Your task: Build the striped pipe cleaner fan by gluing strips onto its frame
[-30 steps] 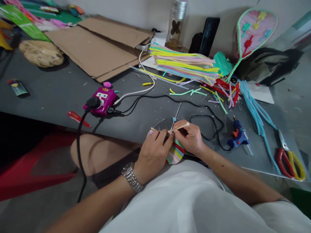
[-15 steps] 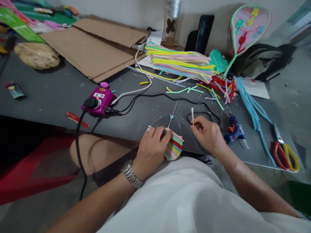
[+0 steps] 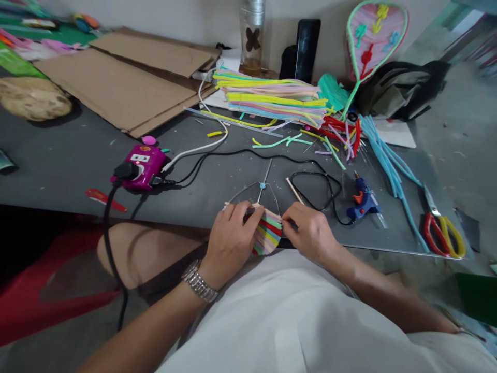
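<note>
My left hand (image 3: 232, 239), with a metal watch at the wrist, is closed over a striped piece of colourful pipe cleaners (image 3: 271, 232) at the table's front edge. A thin wire frame (image 3: 262, 185) rises from that piece, its wires joined by a small light-blue binding. My right hand (image 3: 310, 228) pinches at the piece's right edge. From the same hand a pale pipe cleaner (image 3: 294, 189) sticks out toward the upper left. The fingertips partly hide where the two meet.
A blue glue gun (image 3: 364, 201) and red-yellow scissors (image 3: 440, 230) lie to the right. Behind are bundled pipe cleaners (image 3: 272, 98), a pink racket-shaped piece (image 3: 376, 41) and cardboard (image 3: 116, 83). A purple power socket (image 3: 145, 165) with cables stands left.
My right hand has moved left and down to the striped piece, and the pale pipe cleaner has tilted from upright to slanting. The left hand keeps its hold. The whole view has shifted slightly.
</note>
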`<state>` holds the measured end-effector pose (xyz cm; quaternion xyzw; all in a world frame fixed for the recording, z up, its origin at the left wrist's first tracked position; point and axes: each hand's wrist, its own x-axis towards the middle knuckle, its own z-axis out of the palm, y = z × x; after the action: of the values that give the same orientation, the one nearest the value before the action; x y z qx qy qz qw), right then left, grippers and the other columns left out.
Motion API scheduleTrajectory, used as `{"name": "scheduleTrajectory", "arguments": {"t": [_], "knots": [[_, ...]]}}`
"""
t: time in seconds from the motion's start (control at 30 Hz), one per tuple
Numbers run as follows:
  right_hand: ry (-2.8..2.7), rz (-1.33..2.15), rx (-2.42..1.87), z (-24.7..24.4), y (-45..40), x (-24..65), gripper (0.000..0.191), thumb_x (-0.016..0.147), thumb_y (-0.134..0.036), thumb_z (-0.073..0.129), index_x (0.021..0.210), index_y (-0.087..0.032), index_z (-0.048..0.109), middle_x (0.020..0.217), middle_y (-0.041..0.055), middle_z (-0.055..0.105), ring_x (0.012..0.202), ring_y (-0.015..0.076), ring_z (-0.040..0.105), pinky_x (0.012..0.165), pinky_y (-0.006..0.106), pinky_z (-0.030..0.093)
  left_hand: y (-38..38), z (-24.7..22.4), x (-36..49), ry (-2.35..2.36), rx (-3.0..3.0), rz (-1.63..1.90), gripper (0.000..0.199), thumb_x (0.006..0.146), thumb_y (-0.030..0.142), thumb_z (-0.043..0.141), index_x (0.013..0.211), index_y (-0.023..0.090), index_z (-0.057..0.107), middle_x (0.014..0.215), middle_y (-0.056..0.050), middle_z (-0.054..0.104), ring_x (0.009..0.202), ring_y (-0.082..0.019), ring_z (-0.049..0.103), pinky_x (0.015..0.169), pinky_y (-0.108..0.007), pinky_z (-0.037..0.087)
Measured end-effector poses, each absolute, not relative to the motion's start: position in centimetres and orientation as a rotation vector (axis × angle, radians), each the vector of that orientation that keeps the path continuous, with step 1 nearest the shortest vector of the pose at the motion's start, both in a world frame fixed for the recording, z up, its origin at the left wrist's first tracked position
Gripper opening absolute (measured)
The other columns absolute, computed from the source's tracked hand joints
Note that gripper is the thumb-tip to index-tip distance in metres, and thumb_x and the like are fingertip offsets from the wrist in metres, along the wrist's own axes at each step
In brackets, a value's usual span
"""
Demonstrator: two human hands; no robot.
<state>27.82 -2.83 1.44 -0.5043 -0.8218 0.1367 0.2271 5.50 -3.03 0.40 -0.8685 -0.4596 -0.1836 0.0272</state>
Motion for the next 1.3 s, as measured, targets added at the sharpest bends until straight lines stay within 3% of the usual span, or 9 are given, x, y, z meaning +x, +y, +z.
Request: {"name": "scheduleTrajectory", "arguments": {"t": [0.63,0.8,0.87,1.1,1.3], "knots": [[-2.437,0.189,-1.355,1.1,-2.5,28.3,0.026,0.094,-0.004,0.05,0.088,-0.018,0.072,0.094,0.0076,0.068,0.083,0.0172,0.061,0.075,0.028,0.045,-2.5,1.5,5.7,-1.458,-2.746,-0.563,0.035,0.096,0.015,0.055,0.127,0.018,0.069,0.117,-0.015,0.066,0.094,-0.029,0.058,0.075,-0.042,0.049],[-2.44,0.193,-1.375,1.0,-2.5,28.3,0.027,0.094,-0.004,0.051,0.09,-0.018,0.073,0.093,0.008,0.068,0.082,0.0174,0.062,0.073,0.028,0.044,-1.0,2.7,2.8,-1.736,-2.652,-1.048,0.028,0.098,0.02,0.053,0.116,0.018,0.074,0.112,-0.011,0.069,0.099,-0.025,0.065,0.088,-0.039,0.052],[-2.426,0.192,-1.353,1.0,-2.5,28.3,0.027,0.093,-0.003,0.051,0.089,-0.017,0.074,0.092,0.0085,0.068,0.081,0.0177,0.062,0.072,0.029,0.044,-0.7,3.1,1.1,-1.988,-2.52,-1.207,0.026,0.099,0.023,0.052,0.112,0.017,0.074,0.109,-0.01,0.071,0.096,-0.022,0.066,0.085,-0.035,0.053],[-2.36,0.239,-1.304,0.8,-2.3,28.0,0.025,0.093,-0.004,0.052,0.088,-0.016,0.073,0.093,0.0097,0.068,0.081,0.0185,0.064,0.072,0.029,0.046,-0.7,2.7,-0.4,-2.294,-2.602,-0.767,0.021,0.095,0.032,0.057,0.103,0.019,0.071,0.09,-0.005,0.069,0.083,-0.021,0.063,0.077,-0.033,0.048],[-2.28,0.349,-1.318,0.6,-2.4,27.9,0.025,0.097,-0.008,0.048,0.091,-0.015,0.072,0.091,0.0099,0.068,0.084,0.0202,0.066,0.076,0.031,0.049,0.5,2.3,1.5,-2.415,-2.51,-0.699,0.026,0.092,0.043,0.06,0.086,0.019,0.067,0.084,-0.006,0.069,0.078,-0.021,0.061,0.07,-0.033,0.042]]}}
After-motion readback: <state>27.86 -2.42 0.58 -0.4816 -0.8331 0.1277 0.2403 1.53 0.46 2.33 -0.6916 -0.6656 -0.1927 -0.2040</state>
